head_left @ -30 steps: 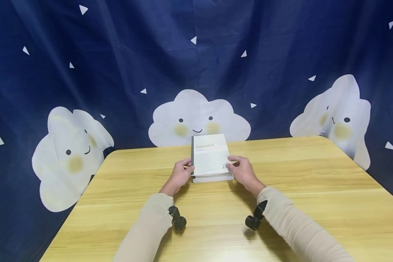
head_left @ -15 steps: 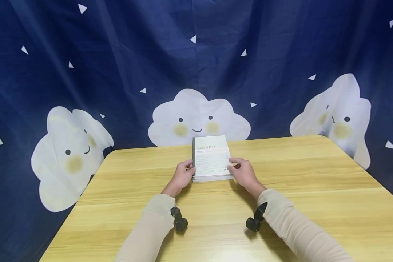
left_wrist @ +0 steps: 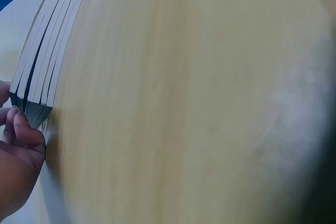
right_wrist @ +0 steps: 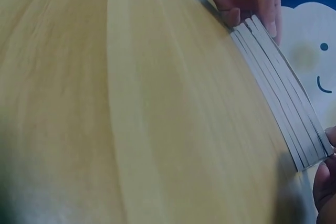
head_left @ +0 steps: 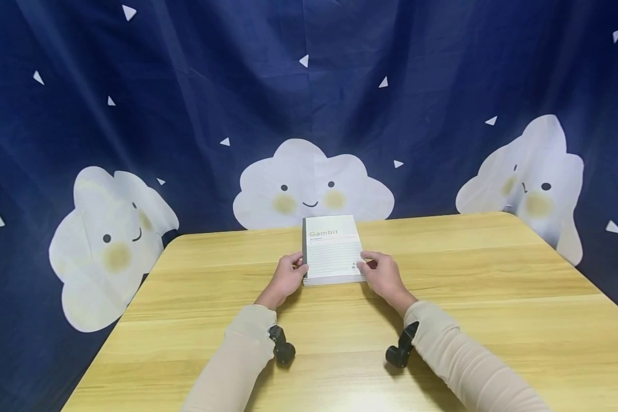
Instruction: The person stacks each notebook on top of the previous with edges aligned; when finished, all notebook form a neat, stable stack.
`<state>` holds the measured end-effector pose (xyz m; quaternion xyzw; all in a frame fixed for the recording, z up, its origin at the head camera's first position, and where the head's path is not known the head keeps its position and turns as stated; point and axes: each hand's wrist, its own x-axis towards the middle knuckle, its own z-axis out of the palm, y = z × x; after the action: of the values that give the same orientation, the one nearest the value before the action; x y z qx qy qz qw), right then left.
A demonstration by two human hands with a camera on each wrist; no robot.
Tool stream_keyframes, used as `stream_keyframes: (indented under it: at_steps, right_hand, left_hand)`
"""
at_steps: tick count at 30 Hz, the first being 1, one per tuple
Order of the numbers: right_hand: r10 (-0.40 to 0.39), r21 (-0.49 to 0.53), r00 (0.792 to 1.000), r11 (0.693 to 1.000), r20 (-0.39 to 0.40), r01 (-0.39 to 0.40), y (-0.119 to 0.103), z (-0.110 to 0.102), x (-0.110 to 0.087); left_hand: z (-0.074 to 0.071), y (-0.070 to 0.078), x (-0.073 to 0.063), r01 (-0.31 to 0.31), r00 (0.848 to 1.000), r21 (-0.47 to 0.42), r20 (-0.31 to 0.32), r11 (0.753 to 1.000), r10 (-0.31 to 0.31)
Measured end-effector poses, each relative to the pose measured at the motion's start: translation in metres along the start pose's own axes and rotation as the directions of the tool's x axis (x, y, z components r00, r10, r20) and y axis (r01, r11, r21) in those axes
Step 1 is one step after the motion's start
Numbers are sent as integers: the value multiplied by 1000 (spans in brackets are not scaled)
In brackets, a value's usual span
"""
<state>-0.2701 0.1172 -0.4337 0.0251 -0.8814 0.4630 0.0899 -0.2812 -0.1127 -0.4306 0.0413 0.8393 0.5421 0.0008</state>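
Observation:
A white notebook point(head_left: 332, 252) marked "Gambit", with a dark spine, lies on top of a neat stack of several similar notebooks point(left_wrist: 52, 40) near the far side of the table. My left hand point(head_left: 285, 278) holds the spine side close to the near corner, thumb at the cover's edge. On the opposite side my right hand point(head_left: 383, 277) grips the near right corner, its thumb on the cover. In the right wrist view, the page edges of the stack point(right_wrist: 283, 95) run between both hands, with narrow gaps between some notebooks.
The wooden table point(head_left: 340, 355) spreads around the stack, and its far edge lies just beyond it. Behind hangs a dark blue curtain point(head_left: 309, 103) with smiling white clouds. Black wrist cameras point(head_left: 283, 346) jut inward from both sleeves.
The top notebook has come down onto the stack, closing the gap seen at its near edge. Both hands stay at its sides, having shifted only slightly.

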Motion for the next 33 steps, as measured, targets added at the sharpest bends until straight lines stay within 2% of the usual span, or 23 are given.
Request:
stream_keyframes:
  at_steps: [16,33]
  right_hand:
    - [-4,-26,1000,1000,-1,4,0,3,-2]
    - [-49,-69,999,997,-25,47,0,3,-4]
  left_hand:
    - [-1,-1,0,19,1000,14,20,1000,-20]
    - [-1,-1,0,25,1000,21,15,999,-26]
